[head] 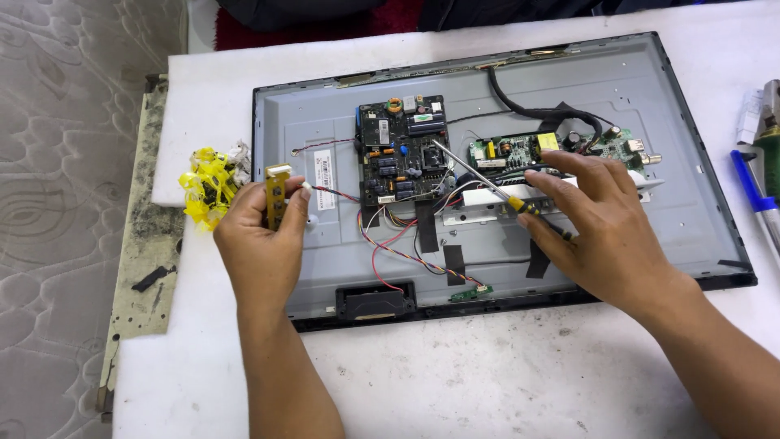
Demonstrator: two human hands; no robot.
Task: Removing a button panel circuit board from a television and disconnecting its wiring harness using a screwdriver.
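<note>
A flat-screen panel [650,122] lies back-side up on the white table, its grey metal rear exposed. A black main circuit board [402,150] and a green board [508,150] are mounted on it, with coloured wires [390,244] running down to a small green strip [470,293]. My left hand [260,236] grips a narrow yellow button board [276,195] upright at the panel's left edge; a thin wire leads from it. My right hand [601,228] holds a screwdriver [479,179] with a yellow and black handle, its tip resting near the black board.
A heap of yellow tape scraps [210,185] lies left of the panel. A blue pen [751,191] and a green tool [768,154] sit at the right table edge. A worn strip [146,228] borders the table's left side, above patterned floor.
</note>
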